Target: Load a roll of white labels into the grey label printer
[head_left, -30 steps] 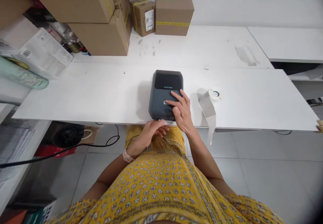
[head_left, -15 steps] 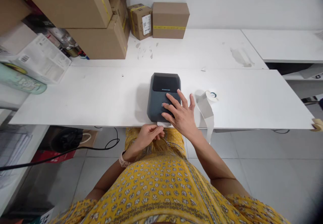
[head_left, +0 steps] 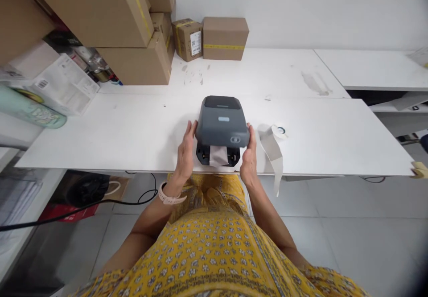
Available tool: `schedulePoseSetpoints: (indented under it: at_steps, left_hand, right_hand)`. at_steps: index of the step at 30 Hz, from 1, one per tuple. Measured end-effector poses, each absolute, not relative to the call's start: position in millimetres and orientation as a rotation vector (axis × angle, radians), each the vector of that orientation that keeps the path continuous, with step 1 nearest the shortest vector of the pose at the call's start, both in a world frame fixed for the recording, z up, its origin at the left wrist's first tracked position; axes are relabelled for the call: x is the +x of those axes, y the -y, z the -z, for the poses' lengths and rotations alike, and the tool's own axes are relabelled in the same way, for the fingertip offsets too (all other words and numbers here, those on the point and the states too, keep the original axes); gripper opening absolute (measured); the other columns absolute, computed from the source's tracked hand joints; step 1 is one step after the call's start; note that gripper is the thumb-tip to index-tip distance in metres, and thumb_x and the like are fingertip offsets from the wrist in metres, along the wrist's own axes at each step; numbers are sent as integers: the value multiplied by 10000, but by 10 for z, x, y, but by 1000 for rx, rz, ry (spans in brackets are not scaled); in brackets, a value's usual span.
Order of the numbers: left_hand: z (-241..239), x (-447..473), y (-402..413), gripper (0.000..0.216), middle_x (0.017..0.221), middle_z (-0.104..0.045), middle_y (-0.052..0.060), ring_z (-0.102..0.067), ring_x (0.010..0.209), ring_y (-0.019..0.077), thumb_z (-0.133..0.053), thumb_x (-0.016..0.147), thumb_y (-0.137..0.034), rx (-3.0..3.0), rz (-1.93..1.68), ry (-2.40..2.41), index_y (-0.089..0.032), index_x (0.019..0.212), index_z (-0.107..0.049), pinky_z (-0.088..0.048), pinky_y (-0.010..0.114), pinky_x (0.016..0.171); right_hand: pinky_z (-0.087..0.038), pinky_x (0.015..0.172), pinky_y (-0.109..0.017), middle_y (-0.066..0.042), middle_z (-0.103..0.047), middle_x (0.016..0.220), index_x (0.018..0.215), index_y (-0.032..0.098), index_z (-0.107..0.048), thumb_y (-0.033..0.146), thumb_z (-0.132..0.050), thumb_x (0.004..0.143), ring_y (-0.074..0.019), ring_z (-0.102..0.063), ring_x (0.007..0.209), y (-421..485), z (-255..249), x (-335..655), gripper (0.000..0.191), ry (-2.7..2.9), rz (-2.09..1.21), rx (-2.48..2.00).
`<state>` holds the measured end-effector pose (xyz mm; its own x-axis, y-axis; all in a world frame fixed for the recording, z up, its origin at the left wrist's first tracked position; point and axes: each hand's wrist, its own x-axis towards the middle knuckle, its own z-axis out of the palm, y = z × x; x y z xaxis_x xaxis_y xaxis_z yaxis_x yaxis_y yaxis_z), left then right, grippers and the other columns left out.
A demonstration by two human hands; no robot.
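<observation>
A dark grey label printer (head_left: 201, 155) sits at the table's front edge with its lid (head_left: 217, 129) raised at the front. My left hand (head_left: 185, 154) presses its fingers against the lid's left side. On the opposite side, my right hand (head_left: 248, 158) holds the lid's right edge. A strip of white label paper (head_left: 218, 156) lies in the printer's open front, between the black inner parts. To the right, a label roll (head_left: 277, 133) rests on the table, its loose strip hanging over the front edge.
Cardboard boxes (head_left: 133, 65) are stacked at the back left, with a smaller taped box (head_left: 225, 38) by the wall. A white carton (head_left: 63, 83) and a mint-green bottle (head_left: 33, 109) stand at the left. A black cable (head_left: 117, 202) runs below the table.
The printer's lid has lifted from closed. My right hand has moved from its top to the right side. My left hand has risen from the front edge to the left side.
</observation>
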<state>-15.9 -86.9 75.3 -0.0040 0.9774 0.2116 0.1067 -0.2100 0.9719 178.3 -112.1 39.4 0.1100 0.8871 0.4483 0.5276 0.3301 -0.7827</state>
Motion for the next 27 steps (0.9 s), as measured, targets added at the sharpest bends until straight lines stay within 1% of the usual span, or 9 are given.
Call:
schedulePoseSetpoints:
  at_steps: [4,8,11,14,16,20,23,25,27]
  left_hand:
    - [-944,-154,375,710,1533,-528,43,-396,1487,254,-181,1004,-665,1477,-1435,-1053,-240,1428,-559,-246,472,1268]
    - [-813,-142,51,622,1511,-544,89,-476,1430,282,-454,960,-628,1562,-1420,-1149,-230,1430,-538,-332,484,1214]
    - [-527,-142,16,637,1521,-526,131,-447,1443,306,-596,900,-536,1667,-1215,-1384,-201,1437,-525,-306,502,1221]
    - [-320,-148,70,617,1516,-530,139,-467,1422,315,-564,914,-469,1678,-1025,-1477,-195,1462,-494,-336,510,1197]
    - [-283,-153,104,610,1492,-555,135,-510,1385,320,-526,930,-485,1665,-963,-1488,-204,1470,-482,-372,510,1164]
    - [-344,-158,124,702,1428,-612,140,-549,1343,348,-595,878,-551,1699,-880,-1536,-217,1481,-462,-410,516,1116]
    - [-388,-148,122,727,1393,-638,145,-599,1277,348,-620,862,-492,1708,-831,-1574,-200,1502,-436,-452,497,1067]
    - [-407,-133,123,704,1349,-668,141,-632,1221,347,-612,865,-449,1721,-810,-1607,-196,1500,-442,-476,489,1029]
    - [-428,-115,129,667,1290,-704,120,-661,1159,337,-609,864,-419,1746,-793,-1634,-213,1482,-465,-497,473,988]
  right_hand:
    - [-222,1245,-629,-40,-160,1699,1614,365,28,669,-47,985,-326,-158,1579,563,-798,1830,703,1586,-247,-1245]
    - [-244,1252,-575,-74,-200,1677,1607,334,120,682,-102,989,-325,-160,1578,-107,-1139,1843,743,1617,-99,-1244]
    - [-306,1236,-514,-72,-166,1687,1595,325,177,718,-88,967,-295,-205,1569,-567,-1209,1883,786,1637,-43,-1254]
    - [-375,1195,-478,-77,-208,1677,1591,324,195,699,-30,972,-258,-304,1535,-944,-1195,1955,758,1628,-79,-1294]
    - [-397,1179,-460,-83,-262,1658,1592,325,191,681,-28,983,-235,-364,1506,-1093,-1186,1993,739,1627,-122,-1319]
    - [-394,1169,-488,-84,-280,1652,1598,333,171,681,-129,995,-261,-359,1505,-944,-1161,1979,758,1646,-94,-1274]
    - [-416,1143,-502,-110,-358,1606,1625,315,11,622,-176,1023,-274,-413,1463,-480,-1083,1908,701,1553,3,-1279]
    - [-450,1108,-486,-131,-529,1472,1586,264,-264,524,-196,1051,-270,-534,1349,-162,-1001,1866,599,1528,-4,-1319]
    - [-455,1104,-479,-110,-687,1272,1428,237,-526,400,-255,1057,-261,-646,1183,49,-922,1839,488,1740,-99,-1334]
